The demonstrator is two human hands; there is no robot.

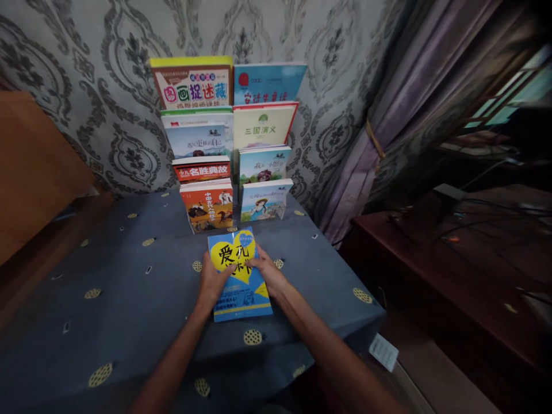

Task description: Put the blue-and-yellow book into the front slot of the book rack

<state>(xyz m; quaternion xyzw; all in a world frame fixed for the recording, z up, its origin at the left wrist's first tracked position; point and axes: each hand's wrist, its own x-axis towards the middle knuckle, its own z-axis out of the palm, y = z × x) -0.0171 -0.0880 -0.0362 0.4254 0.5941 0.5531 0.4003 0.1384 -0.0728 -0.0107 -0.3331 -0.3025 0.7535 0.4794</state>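
A blue book with a yellow heart on its cover (240, 293) lies flat on the grey-blue tablecloth (129, 299). My left hand (212, 283) rests on the book's left side, fingers spread over the cover. My right hand (267, 271) rests on its right side, fingertips on the yellow heart. Both hands lie flat on the book and neither one lifts it. Just beyond the book stands a tiered rack of several children's books (228, 149), covers facing me, in two columns against the wall.
Patterned grey wallpaper (86, 69) backs the table. A wooden board (30, 167) stands at the left. To the right are a purple curtain (401, 115) and a dark wooden desk (452, 259) with cables. A white paper tag (383, 352) hangs off the table's right corner.
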